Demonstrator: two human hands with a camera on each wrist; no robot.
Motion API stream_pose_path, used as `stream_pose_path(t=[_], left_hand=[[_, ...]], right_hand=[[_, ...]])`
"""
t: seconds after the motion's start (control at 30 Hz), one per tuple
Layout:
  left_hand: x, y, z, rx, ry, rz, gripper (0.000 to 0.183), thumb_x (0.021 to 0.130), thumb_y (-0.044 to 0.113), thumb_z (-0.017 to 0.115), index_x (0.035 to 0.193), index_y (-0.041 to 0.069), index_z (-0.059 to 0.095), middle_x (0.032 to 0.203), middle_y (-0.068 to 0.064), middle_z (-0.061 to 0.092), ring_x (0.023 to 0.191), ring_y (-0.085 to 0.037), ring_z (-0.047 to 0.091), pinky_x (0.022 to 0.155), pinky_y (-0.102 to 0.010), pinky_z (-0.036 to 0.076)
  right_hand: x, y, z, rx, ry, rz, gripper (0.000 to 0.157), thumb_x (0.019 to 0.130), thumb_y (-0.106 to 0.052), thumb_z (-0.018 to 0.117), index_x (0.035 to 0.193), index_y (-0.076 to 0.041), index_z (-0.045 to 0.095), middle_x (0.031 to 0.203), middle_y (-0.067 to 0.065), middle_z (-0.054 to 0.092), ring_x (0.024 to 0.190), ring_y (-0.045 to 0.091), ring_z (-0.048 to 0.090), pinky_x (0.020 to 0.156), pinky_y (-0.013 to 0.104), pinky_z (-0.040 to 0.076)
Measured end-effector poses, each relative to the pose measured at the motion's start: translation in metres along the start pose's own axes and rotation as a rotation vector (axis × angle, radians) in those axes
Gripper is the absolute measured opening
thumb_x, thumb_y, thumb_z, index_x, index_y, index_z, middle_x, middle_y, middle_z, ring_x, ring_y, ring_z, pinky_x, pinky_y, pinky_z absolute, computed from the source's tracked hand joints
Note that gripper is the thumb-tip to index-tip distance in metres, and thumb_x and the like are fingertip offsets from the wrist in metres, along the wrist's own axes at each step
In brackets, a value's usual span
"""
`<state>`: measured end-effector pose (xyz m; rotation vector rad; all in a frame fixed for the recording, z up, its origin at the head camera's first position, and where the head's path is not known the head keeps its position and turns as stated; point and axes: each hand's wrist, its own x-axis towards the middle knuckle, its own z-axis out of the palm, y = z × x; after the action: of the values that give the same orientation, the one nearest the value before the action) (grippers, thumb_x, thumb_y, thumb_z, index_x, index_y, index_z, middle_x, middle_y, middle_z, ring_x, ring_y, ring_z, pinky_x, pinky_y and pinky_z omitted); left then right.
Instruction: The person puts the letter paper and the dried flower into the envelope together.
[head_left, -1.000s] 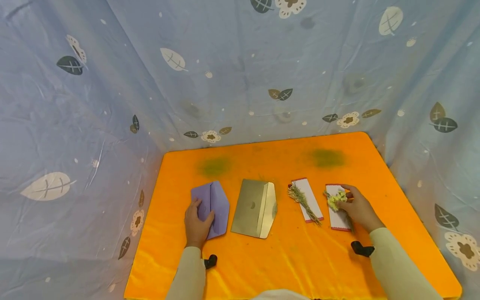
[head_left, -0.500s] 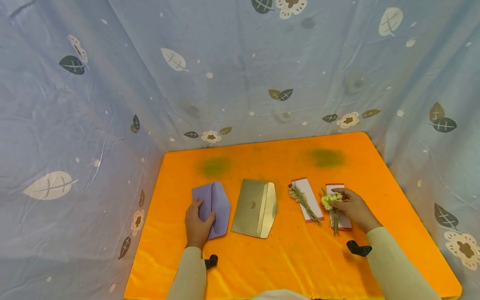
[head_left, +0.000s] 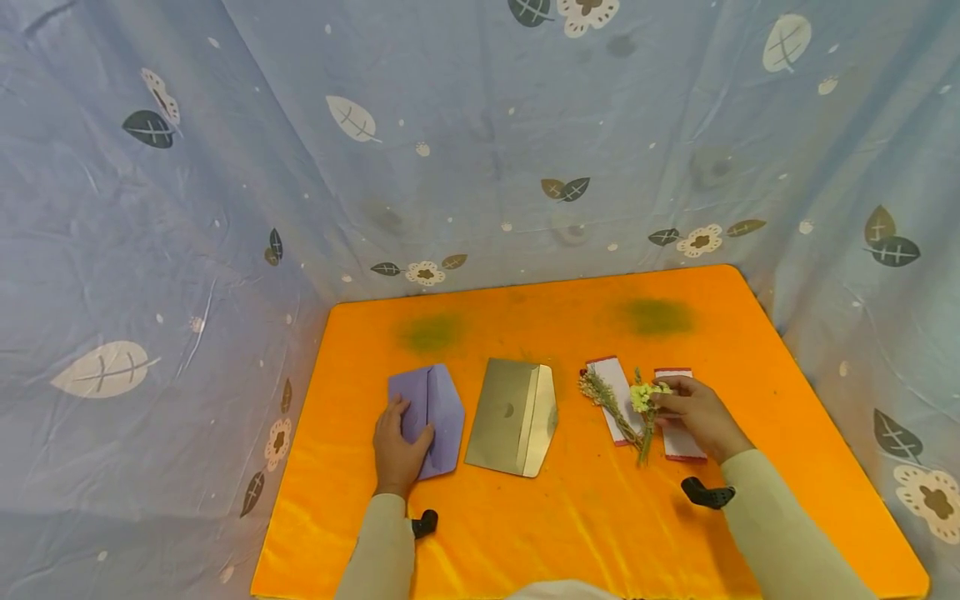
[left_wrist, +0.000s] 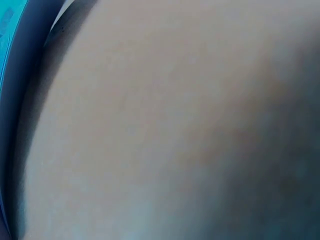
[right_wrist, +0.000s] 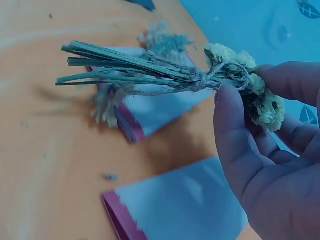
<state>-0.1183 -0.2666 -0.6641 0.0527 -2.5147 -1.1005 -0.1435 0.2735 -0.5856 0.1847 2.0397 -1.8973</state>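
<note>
While the left hand [head_left: 401,446] lies relaxed on the flat purple paper envelope [head_left: 447,421], perhaps steadying it, we see the right hand [head_left: 701,419] pinching twine-tied yellow dried flowers [head_left: 642,397] above orange cloth [head_left: 570,533], probably for control.

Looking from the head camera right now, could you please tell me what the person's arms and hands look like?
Both arms are in long, plain, pale cream sleeves that reach the wrists. A small black device sticks out at the inner side of each wrist. The left hand and right hand wear no gloves. No cables show in that view.
</note>
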Motion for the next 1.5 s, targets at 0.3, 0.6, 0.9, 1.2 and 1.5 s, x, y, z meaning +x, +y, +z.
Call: stream_pose_path(t=[0.3, 0.6, 0.9, 1.2, 1.5], left_hand=[[-0.001, 0.004, -0.002, -0.008, -0.001, -0.005, 0.065, 0.088, 0.024, 0.083, 0.144, -0.003, 0.064, 0.159, -0.021, 0.053, 0.146, -0.047, 0.045, 0.121, -0.063, 0.029], [-0.001, 0.001, 0.0, -0.006, 0.012, 0.004, 0.064, 0.088, 0.024, 0.084, 0.143, -0.002, 0.065, 0.159, -0.021, 0.054, 0.144, -0.047, 0.046, 0.119, -0.064, 0.031], [0.0, 0.0, 0.0, -0.007, 0.008, -0.001, 0.064, 0.088, 0.026, 0.083, 0.143, -0.002, 0.065, 0.16, -0.02, 0.053, 0.145, -0.046, 0.046, 0.12, -0.063, 0.031], [0.001, 0.002, -0.002, -0.01, 0.022, 0.011, 0.063, 0.088, 0.025, 0.083, 0.142, -0.002, 0.065, 0.159, -0.021, 0.054, 0.144, -0.047, 0.046, 0.119, -0.064, 0.032], [-0.004, 0.003, -0.003, -0.017, 0.006, -0.021, 0.065, 0.088, 0.025, 0.084, 0.144, -0.001, 0.064, 0.161, -0.02, 0.052, 0.146, -0.045, 0.046, 0.121, -0.062, 0.031]], right_hand=[[0.008, -0.006, 0.025, 0.083, -0.041, -0.021, 0.062, 0.114, -0.023, 0.062, 0.162, 0.007, 0.038, 0.133, 0.019, 0.052, 0.106, 0.021, 0.067, 0.096, 0.041, 0.06], [0.012, -0.007, 0.051, 0.085, -0.062, 0.026, 0.06, 0.112, -0.025, 0.065, 0.16, 0.002, 0.043, 0.126, 0.02, 0.055, 0.102, 0.032, 0.074, 0.092, 0.043, 0.062], [0.02, -0.007, 0.074, 0.128, -0.076, 0.041, 0.051, 0.112, -0.021, 0.065, 0.152, 0.005, 0.048, 0.127, 0.02, 0.057, 0.11, 0.026, 0.073, 0.1, 0.044, 0.058], [0.032, -0.012, 0.098, 0.18, -0.074, 0.005, 0.038, 0.11, -0.01, 0.064, 0.141, 0.008, 0.053, 0.128, 0.018, 0.057, 0.105, 0.022, 0.071, 0.1, 0.041, 0.058], [0.039, -0.015, 0.125, 0.169, -0.088, -0.02, 0.031, 0.11, -0.008, 0.065, 0.135, 0.009, 0.057, 0.123, 0.017, 0.06, 0.101, 0.026, 0.071, 0.099, 0.043, 0.059]])
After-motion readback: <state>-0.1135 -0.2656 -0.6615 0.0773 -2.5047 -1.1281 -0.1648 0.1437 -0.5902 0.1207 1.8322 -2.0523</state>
